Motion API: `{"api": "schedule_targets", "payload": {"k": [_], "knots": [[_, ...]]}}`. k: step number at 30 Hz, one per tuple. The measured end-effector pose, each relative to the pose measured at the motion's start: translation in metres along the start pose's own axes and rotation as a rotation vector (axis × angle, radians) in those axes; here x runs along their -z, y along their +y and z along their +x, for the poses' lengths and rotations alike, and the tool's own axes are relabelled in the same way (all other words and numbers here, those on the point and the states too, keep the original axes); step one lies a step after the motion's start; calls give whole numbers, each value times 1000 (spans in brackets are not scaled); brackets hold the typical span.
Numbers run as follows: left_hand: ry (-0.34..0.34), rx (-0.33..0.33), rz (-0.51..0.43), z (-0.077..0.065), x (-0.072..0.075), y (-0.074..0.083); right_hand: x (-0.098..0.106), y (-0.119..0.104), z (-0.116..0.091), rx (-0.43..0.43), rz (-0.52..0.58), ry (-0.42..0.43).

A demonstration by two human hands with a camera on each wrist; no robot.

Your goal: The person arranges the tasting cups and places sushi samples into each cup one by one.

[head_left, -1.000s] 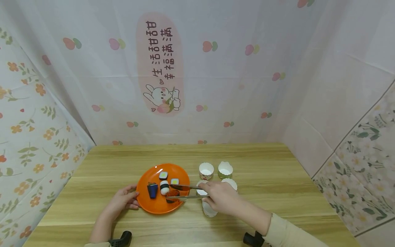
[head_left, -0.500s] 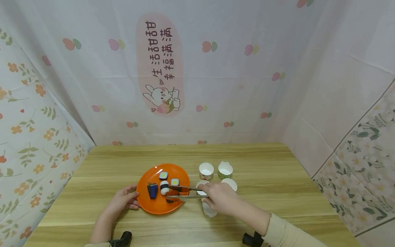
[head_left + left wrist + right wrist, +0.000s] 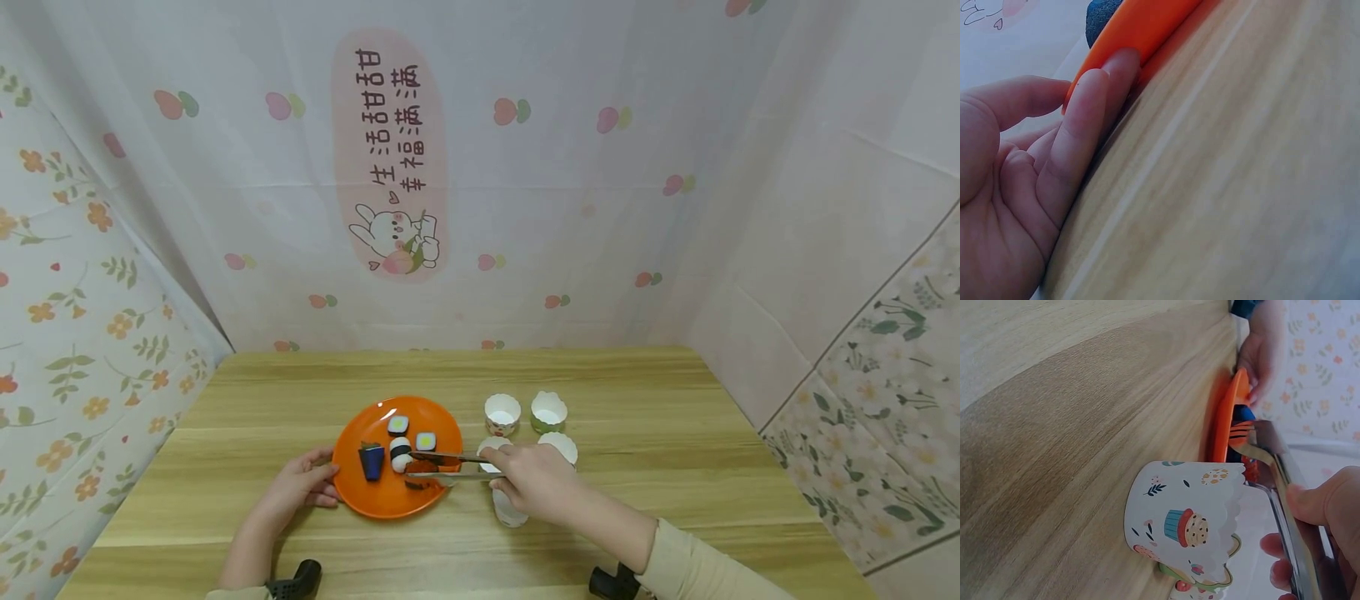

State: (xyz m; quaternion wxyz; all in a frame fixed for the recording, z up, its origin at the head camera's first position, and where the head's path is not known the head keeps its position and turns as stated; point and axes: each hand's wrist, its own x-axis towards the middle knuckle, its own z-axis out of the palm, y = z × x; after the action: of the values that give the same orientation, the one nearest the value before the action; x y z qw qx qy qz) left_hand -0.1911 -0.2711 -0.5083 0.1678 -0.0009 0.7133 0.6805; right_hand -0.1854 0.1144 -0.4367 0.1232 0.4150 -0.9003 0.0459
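Observation:
My left hand (image 3: 303,482) pinches the left rim of an orange plate (image 3: 375,500); in the left wrist view the thumb is above the rim and fingers are below. Metal food tongs (image 3: 1300,550) with a fork-shaped end are gripped in my right hand (image 3: 536,479). Their tips reach over the plate's right side, at a red-topped sushi piece (image 3: 422,467) partly hidden by the arms. Whether they clamp it I cannot tell. Beside it lie a white sushi piece with a black band (image 3: 401,455), a blue-wrapped piece (image 3: 371,462) and two small square rolls (image 3: 425,442).
Several paper baking cups stand right of the plate, among them a back-left cup (image 3: 502,412), a back-right cup (image 3: 548,410) and a front cup (image 3: 510,508) below my right hand. The wooden table (image 3: 637,500) meets a patterned curtain (image 3: 600,208) behind.
The arms of the tongs have drawn closer together over the red-topped sushi piece. My left hand and the plate stay in place.

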Motion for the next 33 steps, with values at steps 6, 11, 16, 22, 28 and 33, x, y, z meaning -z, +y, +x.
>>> {"api": "schedule_targets", "payload": {"k": [6, 11, 16, 22, 28, 33], "knots": [[-5, -4, -1, 0, 0, 1, 0, 0, -1, -7, 8, -1], [-5, -3, 4, 0, 0, 1, 1, 0, -2, -17, 15, 3], [-1, 0, 8, 0, 0, 1, 3, -1, -4, -23, 18, 17], [-10, -1, -1, -1, 0, 1, 5, 0, -5, -38, 33, 24], [-10, -2, -4, -1, 1, 1, 8, 0, -6, -32, 26, 50], [-9, -5, 0, -1, 1, 1, 12, 1, -7, -33, 29, 72]]}}
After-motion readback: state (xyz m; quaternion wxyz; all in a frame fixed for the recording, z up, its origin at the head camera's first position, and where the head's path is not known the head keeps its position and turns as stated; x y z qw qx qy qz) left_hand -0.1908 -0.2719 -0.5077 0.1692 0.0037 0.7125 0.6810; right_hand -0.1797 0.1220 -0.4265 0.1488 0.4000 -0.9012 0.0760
